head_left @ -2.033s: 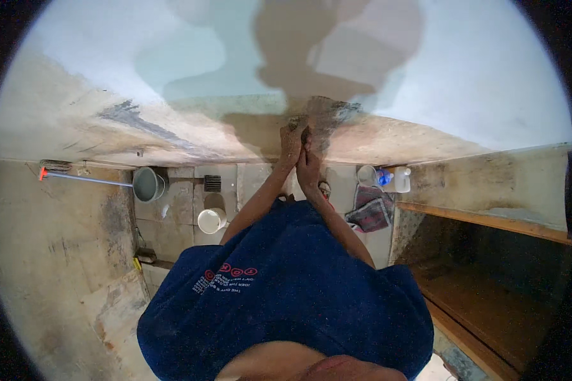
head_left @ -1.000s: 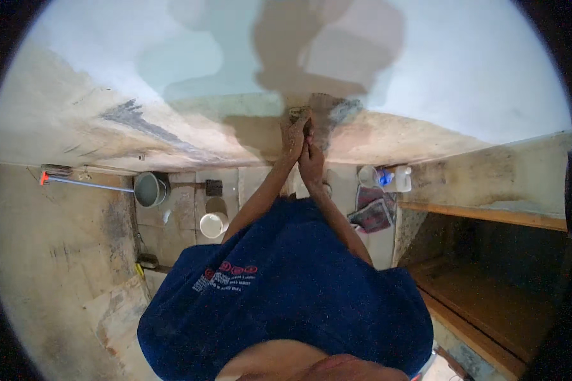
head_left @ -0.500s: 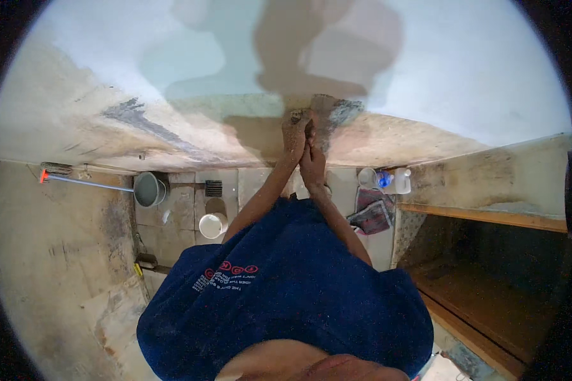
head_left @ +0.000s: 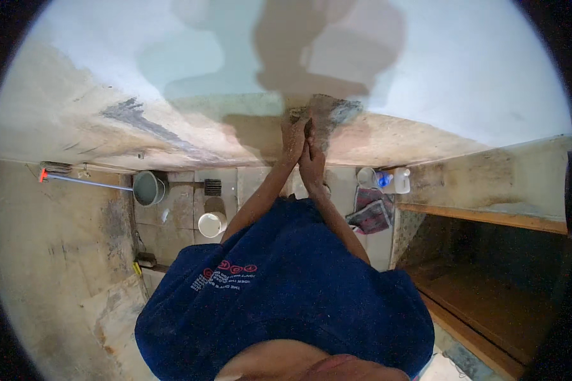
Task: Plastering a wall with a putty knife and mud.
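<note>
Both arms reach forward to the stained wall (head_left: 254, 136). My left hand (head_left: 293, 138) is up against its lower part, fingers closed. A small dark, rough-looking thing (head_left: 297, 114) shows at its fingertips; its kind cannot be made out. My right hand (head_left: 311, 166) lies just below and to the right, pressed close to the left, with its fingers drawn together. Whatever may be inside it is hidden. Right above the hands is a grey, dark-edged patch (head_left: 337, 111) on the wall.
On the tiled floor to the left stand a grey bucket (head_left: 148, 189), a white tub (head_left: 212, 225) and a dark drain grate (head_left: 213, 187). A blue-handled broom (head_left: 89, 180) leans there. At right are a white jug (head_left: 401, 180), a cloth (head_left: 372, 213) and a wooden-edged shelf (head_left: 483, 217).
My hands stay at the same place on the wall. The right hand's fingers look slightly straighter against the left hand; otherwise little differs.
</note>
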